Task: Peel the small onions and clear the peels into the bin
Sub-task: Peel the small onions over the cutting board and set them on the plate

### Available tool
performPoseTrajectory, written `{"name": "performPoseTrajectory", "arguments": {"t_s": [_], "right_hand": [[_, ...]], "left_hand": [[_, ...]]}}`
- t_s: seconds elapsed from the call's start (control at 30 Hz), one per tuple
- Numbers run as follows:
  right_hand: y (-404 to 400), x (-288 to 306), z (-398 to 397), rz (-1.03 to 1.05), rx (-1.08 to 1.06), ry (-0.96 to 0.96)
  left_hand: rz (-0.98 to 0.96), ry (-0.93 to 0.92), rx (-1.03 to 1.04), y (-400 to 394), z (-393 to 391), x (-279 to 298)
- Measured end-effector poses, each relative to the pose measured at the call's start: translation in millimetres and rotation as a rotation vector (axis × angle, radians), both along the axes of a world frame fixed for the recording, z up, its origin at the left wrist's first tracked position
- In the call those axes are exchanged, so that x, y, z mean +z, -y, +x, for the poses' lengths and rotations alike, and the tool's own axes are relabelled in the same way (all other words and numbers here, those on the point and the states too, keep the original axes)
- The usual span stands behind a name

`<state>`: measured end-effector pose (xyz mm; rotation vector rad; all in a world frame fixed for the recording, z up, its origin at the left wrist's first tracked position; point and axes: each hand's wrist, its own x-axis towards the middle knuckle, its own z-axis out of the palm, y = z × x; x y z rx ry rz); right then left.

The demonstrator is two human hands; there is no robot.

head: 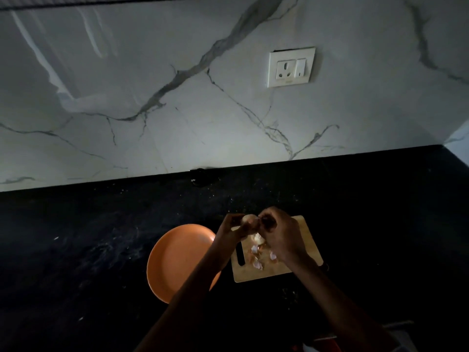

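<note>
Above the wooden cutting board point(299, 260) both my hands meet around one small onion point(248, 219). My left hand point(232, 229) grips it from the left, and my right hand point(279, 235) pinches at its right side with curled fingers. A pale piece point(257, 238), peel or onion, shows just below the hands. Several pinkish peels point(256, 257) lie scattered on the board under my wrists. An orange plate point(175, 257) sits left of the board, nothing visible on it. No bin is in view.
The black countertop point(88, 250) stretches dim to both sides. A white marble backsplash with a wall socket point(291, 66) rises behind. A small dark object point(200, 177) sits at the wall's foot. The board has a dark handle slot point(240, 255).
</note>
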<state>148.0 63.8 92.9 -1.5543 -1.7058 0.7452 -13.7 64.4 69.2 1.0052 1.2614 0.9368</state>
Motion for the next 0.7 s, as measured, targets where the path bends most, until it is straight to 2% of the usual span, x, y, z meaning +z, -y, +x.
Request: {"name": "performPoseTrajectory", "arguments": {"t_s": [0.13,0.27,0.37,0.53,0.63,0.7], "right_hand": [[-1,1,1,0.010,0.018,-0.005],[-5,1,6,0.048,-0.022,-0.069],[-9,4,13,-0.041,-0.094,-0.166],[-9,9,11,-0.121,-0.128,-0.301],[-6,7,15,-0.124,-0.174,-0.312],[-7,2,23,-0.116,-0.214,-0.248]], "left_hand": [[0.033,-0.069,0.041,-1,4,5],[0.018,0.035,0.049,-3,-3,12],[0.034,0.109,0.026,-1,-6,16],[-0.072,0.275,0.025,-2,-5,21],[-0.101,0.313,0.043,-1,-8,18],[-0.117,0.322,0.093,0,-15,12]]}}
